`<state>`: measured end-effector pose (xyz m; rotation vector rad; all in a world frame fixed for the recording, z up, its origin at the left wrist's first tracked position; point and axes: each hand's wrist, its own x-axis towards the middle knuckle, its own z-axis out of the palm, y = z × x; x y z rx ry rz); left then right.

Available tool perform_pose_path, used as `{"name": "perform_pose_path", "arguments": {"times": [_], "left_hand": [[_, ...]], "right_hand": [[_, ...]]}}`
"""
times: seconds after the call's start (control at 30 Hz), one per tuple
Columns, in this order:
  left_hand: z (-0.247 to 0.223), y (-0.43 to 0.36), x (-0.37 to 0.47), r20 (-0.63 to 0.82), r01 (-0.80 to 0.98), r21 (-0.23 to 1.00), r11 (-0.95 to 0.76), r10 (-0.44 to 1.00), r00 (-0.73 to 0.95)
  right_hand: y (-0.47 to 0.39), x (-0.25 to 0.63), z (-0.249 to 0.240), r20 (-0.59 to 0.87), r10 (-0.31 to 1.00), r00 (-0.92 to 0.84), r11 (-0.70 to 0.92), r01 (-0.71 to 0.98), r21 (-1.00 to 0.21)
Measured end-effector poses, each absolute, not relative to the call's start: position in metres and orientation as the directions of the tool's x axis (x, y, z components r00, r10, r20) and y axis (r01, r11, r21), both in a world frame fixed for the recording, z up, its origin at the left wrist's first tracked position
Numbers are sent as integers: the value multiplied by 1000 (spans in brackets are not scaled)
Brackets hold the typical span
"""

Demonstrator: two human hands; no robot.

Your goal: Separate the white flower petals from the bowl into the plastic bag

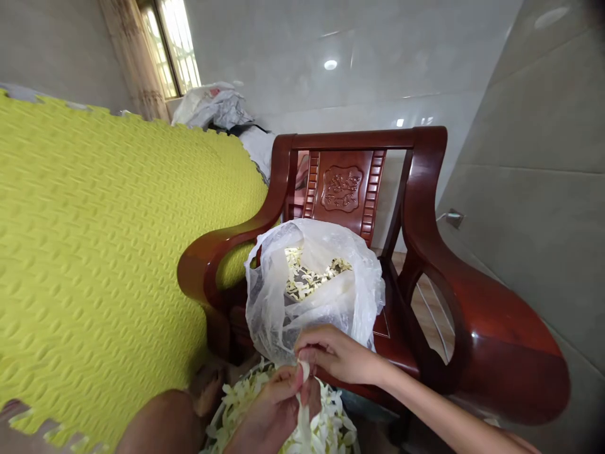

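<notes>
My left hand (276, 403) is closed around a pale, whitish flower (304, 416), part of which hangs below the fingers. Close above it, my right hand (338, 354) pinches the flower's upper end between thumb and fingertips. Both hands are over a heap of white and yellowish flowers (333, 422) that fills a container, mostly hidden by my hands and arms. Just beyond, a translucent white plastic bag (314, 318) stands with its mouth wide, and small pale pieces (307, 284) with some brownish bits lie inside it.
The bag rests on the seat of a dark red wooden armchair (501, 328) with broad curved arms. A yellow foam mat (123, 252) stands upright along the left. Behind are a tiled wall (368, 82), a curtained window (174, 47) and piled white bags (212, 107). A wall socket (454, 218) is at right.
</notes>
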<state>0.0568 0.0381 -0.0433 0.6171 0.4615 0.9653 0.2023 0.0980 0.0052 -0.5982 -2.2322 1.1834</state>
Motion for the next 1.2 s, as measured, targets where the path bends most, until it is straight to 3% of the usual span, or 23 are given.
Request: {"name": "perform_pose_path", "arguments": {"times": [0.1,0.2,0.27,0.33,0.4,0.47,0.53,0.63,0.73,0.93,1.07,1.2], "left_hand": [[-49,34,67,-47,-631,595,498,805,591],[-55,34,73,-148,-539,698,472,831,536],[-59,35,75,-171,-306,898,317,891,421],[-63,34,76,-113,54,993,101,940,321],[-64,31,77,-50,346,937,-47,963,266],[-64,28,78,-11,471,878,-84,981,195],[-61,29,79,-11,430,901,-60,987,161],[-53,37,74,-72,168,985,45,986,154],[-43,46,62,-139,-7,990,141,983,119],[-36,55,45,-120,27,993,117,979,165],[-37,54,46,-107,-10,994,108,992,67],[-38,53,45,-104,-64,992,108,993,63]], "right_hand": [[100,210,2,144,588,-796,358,96,-929],[108,221,-8,152,589,-794,464,179,-868],[114,229,-16,128,576,-807,530,250,-811],[117,236,-24,50,540,-840,520,286,-805],[117,241,-32,-34,526,-850,442,307,-842],[115,242,-38,-87,580,-810,339,337,-878],[113,240,-40,-109,655,-748,241,343,-908],[108,232,-36,-77,732,-677,161,282,-946],[103,225,-28,-33,762,-646,98,166,-981],[98,217,-31,73,868,-491,57,-48,-997],[101,214,-46,37,895,-445,3,-77,-997],[97,209,-51,71,912,-405,61,-38,-997]]}}
